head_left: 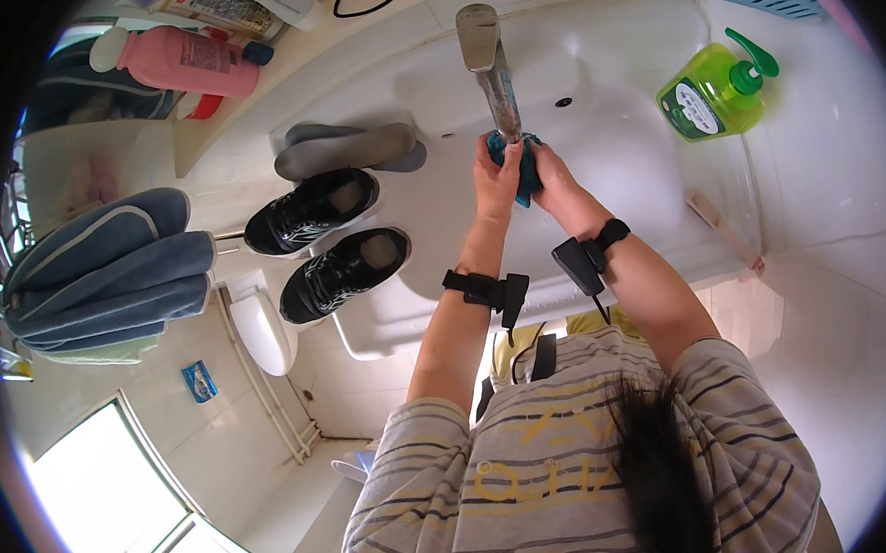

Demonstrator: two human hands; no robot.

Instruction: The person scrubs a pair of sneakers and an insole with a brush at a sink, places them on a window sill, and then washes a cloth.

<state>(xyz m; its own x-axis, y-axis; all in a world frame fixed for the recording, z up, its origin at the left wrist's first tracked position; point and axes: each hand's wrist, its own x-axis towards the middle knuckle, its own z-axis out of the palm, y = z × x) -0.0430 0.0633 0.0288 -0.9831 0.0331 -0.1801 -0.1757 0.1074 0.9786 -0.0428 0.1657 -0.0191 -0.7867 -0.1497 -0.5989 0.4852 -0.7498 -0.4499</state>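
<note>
Under the spout of the metal faucet, both of my hands hold a wet-looking teal cloth. My left hand grips it from the left with the thumb up near the spout, and my right hand closes on its right side. Much of the cloth is hidden in my fingers, and I cannot tell whether water runs. The white sink lies around and below them. To the left, a pair of black sneakers, one farther and one nearer, rests on the sink's edge beside grey insoles.
A green pump bottle stands at the sink's far right, with a light wooden-looking strip on the right rim. A pink bottle and other containers sit on the shelf at far left. Grey-blue towels hang at left.
</note>
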